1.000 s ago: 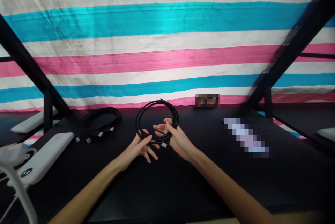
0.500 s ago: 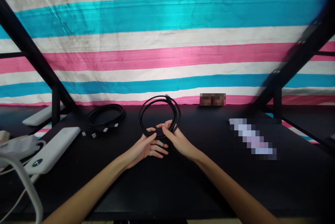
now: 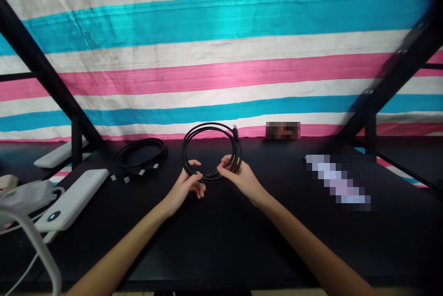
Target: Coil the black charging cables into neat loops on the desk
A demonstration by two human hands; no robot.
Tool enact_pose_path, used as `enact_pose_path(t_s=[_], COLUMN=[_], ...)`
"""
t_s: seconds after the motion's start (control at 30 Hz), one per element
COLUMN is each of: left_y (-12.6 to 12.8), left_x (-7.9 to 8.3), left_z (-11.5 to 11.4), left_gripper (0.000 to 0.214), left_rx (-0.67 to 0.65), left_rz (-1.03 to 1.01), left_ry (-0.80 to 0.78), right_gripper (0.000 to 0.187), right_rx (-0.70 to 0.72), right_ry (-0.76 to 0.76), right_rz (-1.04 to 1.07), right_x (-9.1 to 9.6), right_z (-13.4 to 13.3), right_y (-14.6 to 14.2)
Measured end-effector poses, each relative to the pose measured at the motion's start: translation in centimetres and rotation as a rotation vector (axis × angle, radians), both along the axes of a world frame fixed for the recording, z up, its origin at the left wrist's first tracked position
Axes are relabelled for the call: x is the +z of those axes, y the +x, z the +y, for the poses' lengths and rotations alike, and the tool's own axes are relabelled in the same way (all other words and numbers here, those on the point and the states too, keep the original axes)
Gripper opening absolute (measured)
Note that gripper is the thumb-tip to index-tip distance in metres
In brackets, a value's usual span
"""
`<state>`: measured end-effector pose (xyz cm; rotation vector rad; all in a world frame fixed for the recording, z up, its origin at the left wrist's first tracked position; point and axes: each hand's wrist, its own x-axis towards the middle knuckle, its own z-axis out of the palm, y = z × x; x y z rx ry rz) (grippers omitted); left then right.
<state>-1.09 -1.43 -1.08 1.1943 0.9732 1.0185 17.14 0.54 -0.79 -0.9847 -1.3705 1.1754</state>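
A black cable [image 3: 184, 141] is wound into a round coil of several loops, held upright above the dark table. My left hand [image 3: 187, 183] pinches its lower left part between thumb and fingers. On the lower right, my right hand [image 3: 242, 178] is closed around the loops, thumb in front. A connector with a pale tip [image 3: 235, 130] sticks up at the coil's upper right. To the left, a second coiled black cable [image 3: 141, 154] lies on the table with several pale-tipped connectors in front of it.
A white power bank [image 3: 78, 199] with a small lit display lies at the left, beside white adapters [image 3: 29, 196] and a thick white cable [image 3: 39, 245]. Another white slab [image 3: 55, 155] sits behind. Blurred-out items [image 3: 337, 180] lie right. Black frame bars [image 3: 51, 60] rise on both sides.
The coil looks wider, and its connector has shifted right along the top. My hands have moved slightly apart, and my left hand's lower fingers have curled in.
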Motion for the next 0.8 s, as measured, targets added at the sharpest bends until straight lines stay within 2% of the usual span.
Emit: enact_pose_path(t_s=[0.2, 0.3, 0.5, 0.8], left_y=[-0.48, -0.68, -0.97, -0.86], left_x=[0.11, 0.18, 0.09, 0.22], left_z=[0.3, 0.42, 0.74, 0.83], left_gripper=[0.04, 0.041, 0.041, 0.042], left_rx=[0.067, 0.092, 0.144, 0.199], left_rz=[0.057, 0.069, 0.1, 0.129], left_ry=[0.017, 0.014, 0.01, 0.017], right_gripper=[0.028, 0.032, 0.031, 0.024], right_rx=[-0.109, -0.138, -0.066, -0.036], right_ry=[-0.033, -0.109, -0.293, -0.324], right_rz=[-0.075, -0.061, 0.051, 0.04], right_x=[0.15, 0.14, 0.22, 0.15], right_z=[0.67, 0.78, 0.78, 0.65], right_y=[0.8, 0.89, 1.02, 0.88])
